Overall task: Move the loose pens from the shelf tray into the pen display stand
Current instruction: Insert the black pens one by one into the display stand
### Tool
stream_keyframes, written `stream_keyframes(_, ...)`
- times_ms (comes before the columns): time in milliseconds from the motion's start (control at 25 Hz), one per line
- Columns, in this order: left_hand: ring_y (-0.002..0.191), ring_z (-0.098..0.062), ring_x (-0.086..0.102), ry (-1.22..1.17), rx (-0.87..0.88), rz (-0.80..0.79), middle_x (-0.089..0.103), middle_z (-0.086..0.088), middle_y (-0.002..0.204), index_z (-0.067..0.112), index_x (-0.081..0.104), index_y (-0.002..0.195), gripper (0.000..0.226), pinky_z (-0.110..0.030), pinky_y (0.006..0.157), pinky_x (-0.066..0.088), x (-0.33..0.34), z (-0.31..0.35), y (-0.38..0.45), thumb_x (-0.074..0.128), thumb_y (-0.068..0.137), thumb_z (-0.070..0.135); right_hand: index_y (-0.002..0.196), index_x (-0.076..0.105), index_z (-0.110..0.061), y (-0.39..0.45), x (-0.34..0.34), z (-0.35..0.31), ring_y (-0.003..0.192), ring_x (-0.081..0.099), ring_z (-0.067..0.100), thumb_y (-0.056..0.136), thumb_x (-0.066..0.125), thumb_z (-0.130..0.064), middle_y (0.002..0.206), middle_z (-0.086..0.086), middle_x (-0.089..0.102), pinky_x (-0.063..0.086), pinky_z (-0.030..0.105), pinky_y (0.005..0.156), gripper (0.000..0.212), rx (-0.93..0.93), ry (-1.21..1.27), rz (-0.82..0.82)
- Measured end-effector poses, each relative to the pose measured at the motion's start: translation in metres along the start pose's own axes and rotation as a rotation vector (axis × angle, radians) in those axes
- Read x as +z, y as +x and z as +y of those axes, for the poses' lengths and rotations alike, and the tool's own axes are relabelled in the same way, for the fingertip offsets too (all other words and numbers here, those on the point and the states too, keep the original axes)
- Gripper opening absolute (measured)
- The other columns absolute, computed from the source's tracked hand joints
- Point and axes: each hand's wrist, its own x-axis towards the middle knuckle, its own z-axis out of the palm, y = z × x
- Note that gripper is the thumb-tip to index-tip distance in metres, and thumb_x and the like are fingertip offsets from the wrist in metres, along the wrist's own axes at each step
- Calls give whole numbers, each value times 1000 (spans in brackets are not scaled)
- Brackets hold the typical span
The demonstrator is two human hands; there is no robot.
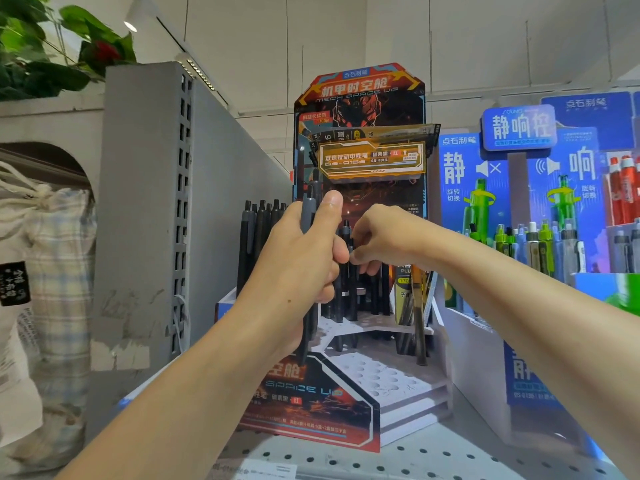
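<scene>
Head view: pens (pixel 308 216) were bunched upright in the left hand (pixel 298 268), fingers curled round them, right in front of the pen display stand (pixel 360 237). The right hand (pixel 381 240) was pinching one dark pen (pixel 350 261) just beside that bunch, over the stand's back rows. Plenty of pens already stood in the back holes (pixel 263 216), but the lower front tier (pixel 377 375) looked mostly empty, so probably about midway, with a handful left. Couldn't spot the shelf tray anywhere.
</scene>
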Motion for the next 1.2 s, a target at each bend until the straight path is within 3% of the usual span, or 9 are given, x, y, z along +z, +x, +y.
stream_keyframes(160,41,-4,38,3,-11,-1,56,4,59,20,57,107,32,-16,37,32,0,0,1,48,100,50,96,69,-3,1,1,0,79,77,18,96,66,-13,83,7,78,58,32,80,10,71,31,-72)
stream_keyframes(360,41,-5,38,-2,2,2,56,3,60,17,58,107,32,-16,37,32,-3,-1,1,48,101,47,88,68,-6,1,1,-1,75,76,18,98,65,-15,81,6,78,49,25,61,14,107,50,-113)
stream_keyframes(480,41,-4,38,-6,12,-5,56,3,59,18,59,106,31,-16,37,32,-4,-2,2,48,101,46,93,71,-3,-1,-2,-3,79,76,19,95,68,-17,84,6,78,55,31,74,14,108,-15,-114)
stream_keyframes(600,41,-4,40,-1,7,-19,57,2,60,18,60,111,32,-16,37,33,-4,-3,2,48,101,47,100,67,-11,-2,-4,-5,88,68,22,91,73,-30,92,3,70,52,31,73,23,3,-124,147)
stream_keyframes(680,41,-4,40,-9,1,-22,57,1,62,18,59,113,33,-16,36,33,-4,-3,3,48,101,47,101,65,-18,-4,-4,-9,83,61,13,93,70,-36,91,-5,63,45,27,69,21,-158,-61,258)
stream_keyframes(760,41,-4,40,-13,-2,-23,57,1,62,18,59,114,33,-16,36,33,-4,-4,3,48,101,46,101,70,-18,-5,0,-13,77,57,7,95,68,-33,83,-11,59,42,23,67,16,-259,-28,190)
stream_keyframes(960,41,-4,40,-14,-11,-28,58,1,60,19,59,111,31,-16,36,33,-3,-6,4,49,101,46,89,70,-18,-1,9,-10,78,59,10,95,68,-21,82,-8,64,46,23,69,6,-242,-67,98)
stream_keyframes(1120,40,-4,39,-38,-19,-33,58,3,59,20,57,113,31,-16,35,32,-4,-6,4,49,101,47,106,75,-12,-3,5,-8,97,67,19,94,70,-21,102,2,73,55,35,89,15,-210,-39,111)
stream_keyframes(1200,41,-4,39,-46,-28,-46,57,2,60,21,54,120,36,-16,36,32,-3,-5,4,49,100,50,106,75,-13,-8,-1,-10,93,69,17,95,69,-23,99,1,75,56,33,85,16,-241,128,98)
